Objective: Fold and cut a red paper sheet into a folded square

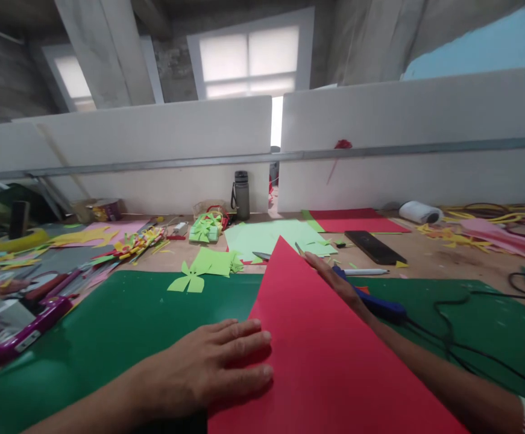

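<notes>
A large red sheet of paper [307,355] rises to a point in front of me. My left hand [217,364] lies flat against its left edge, fingers stretched out and fingertips on the paper. My right hand [334,278] reaches along the right edge near the tip, its fingers straight; the sheet hides part of this hand. Just behind the tip, a pointed metal blade [262,255] shows on the table, mostly covered. A green cutting mat [154,325] lies under the paper. A blue-handled tool [380,306] with a black cord rests right of my right forearm.
Pale green sheets [280,232], a dark phone [375,247] and a white pen [366,272] lie beyond the paper. Green cut-outs [187,280] sit on the mat's far edge. A grey bottle [242,196] stands by the white partition [163,141]. A purple tool [31,331] and scraps clutter the left.
</notes>
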Demonstrator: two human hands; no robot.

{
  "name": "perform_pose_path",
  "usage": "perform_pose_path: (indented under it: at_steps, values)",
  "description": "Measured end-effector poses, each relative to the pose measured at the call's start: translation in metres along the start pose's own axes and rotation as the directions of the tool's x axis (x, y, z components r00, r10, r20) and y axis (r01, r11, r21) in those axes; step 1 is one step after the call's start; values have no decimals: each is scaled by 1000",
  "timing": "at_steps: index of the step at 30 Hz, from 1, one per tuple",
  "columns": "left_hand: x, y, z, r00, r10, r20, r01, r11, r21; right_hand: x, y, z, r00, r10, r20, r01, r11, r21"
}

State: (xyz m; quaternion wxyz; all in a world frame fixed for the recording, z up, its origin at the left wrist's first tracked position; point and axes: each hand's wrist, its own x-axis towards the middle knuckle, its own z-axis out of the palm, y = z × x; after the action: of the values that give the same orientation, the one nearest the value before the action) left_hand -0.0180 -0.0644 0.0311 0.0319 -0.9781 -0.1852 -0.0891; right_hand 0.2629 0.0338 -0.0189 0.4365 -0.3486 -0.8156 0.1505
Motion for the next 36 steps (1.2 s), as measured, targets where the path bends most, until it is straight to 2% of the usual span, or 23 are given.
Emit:
perform_pose_path:
  at_steps: [3,5,7,9,11,13,14,15,17,19,22,24,28,32,36]
  values:
    - [-7,-16,14,999,-49,19,48,999,20,-1,3,-5,984,-163,-72,158,985,-65]
    - [-12,-24,23,997,-65,32,65,998,1,0,2,-9,942,-331,-62,321,938,-132]
    - [-13,-28,28,997,-69,34,70,997,-29,0,1,-11,875,-481,60,483,857,-180]
    - [-13,-32,32,997,-70,28,72,995,-64,-1,0,-10,805,-539,250,585,792,-177]
    - [-14,-38,37,996,-92,12,92,991,-100,-3,-2,-7,748,-534,394,615,781,-108]
    - [-19,-48,43,978,-198,-65,186,971,-153,-5,-3,-4,724,-525,448,602,798,-37]
    - [-23,-54,47,951,-283,-124,258,948,-186,-6,-3,-2,729,-515,451,582,813,-13]
    - [-27,-60,51,888,-405,-219,352,904,-243,-7,-3,-1,740,-501,449,560,829,2]
    - [-36,-72,55,777,-554,-300,479,829,-290,-7,-3,0,756,-473,453,522,853,20]
    - [-41,-78,55,693,-640,-331,551,767,-330,-8,-2,0,757,-464,460,501,864,47]
    - [-39,-77,51,609,-721,-332,606,692,-392,-9,-3,0,769,-452,453,462,882,95]
    - [-34,-73,49,575,-758,-307,630,650,-424,-10,-5,0,784,-433,445,427,896,119]
    - [-25,-69,51,544,-803,-244,661,589,-465,-11,-8,2,801,-401,445,384,914,133]
    - [-18,-73,51,499,-833,-240,696,550,-462,-11,-6,4,818,-380,432,361,924,128]
    - [-15,-76,44,496,-822,-280,693,569,-442,-13,-1,6,847,-340,408,307,940,146]
